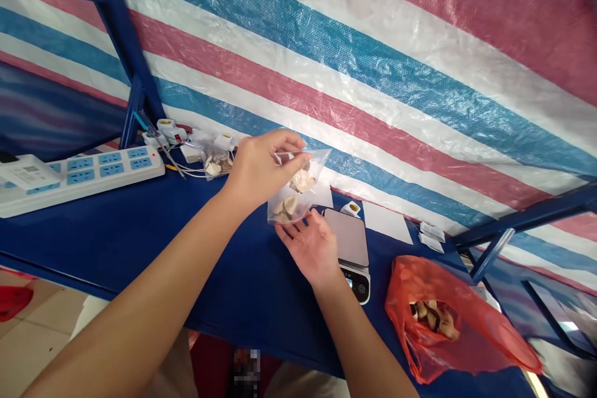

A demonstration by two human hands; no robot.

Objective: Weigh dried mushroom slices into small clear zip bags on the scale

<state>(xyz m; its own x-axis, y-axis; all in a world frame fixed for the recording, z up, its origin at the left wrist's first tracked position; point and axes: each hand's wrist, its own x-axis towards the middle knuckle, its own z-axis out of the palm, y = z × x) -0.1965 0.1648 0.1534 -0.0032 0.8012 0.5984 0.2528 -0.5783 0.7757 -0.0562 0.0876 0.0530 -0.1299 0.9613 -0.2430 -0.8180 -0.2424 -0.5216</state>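
A clear zip bag [303, 196] hangs above the table, with several pale, mushroom-like pieces inside. My left hand [261, 165] pinches its top edge between thumb and fingers. Palm up, my right hand [314, 245] is below the bag, fingers apart and fingertips at its bottom edge. Just right of that hand stands a digital kitchen scale [347, 237], its lit display partly covered by my wrist. On the right, an open red plastic bag [433, 280] holds several mushroom-like pieces [436, 317] with pale and dark parts.
A long power strip [112, 168] lies at the left of the blue table [224, 286]. Behind my left hand sits another filled clear bag [217, 161], near cables and white rolls [170, 130]. White paper [387, 222] and small packets [431, 236] lie along the striped sheet [364, 62].
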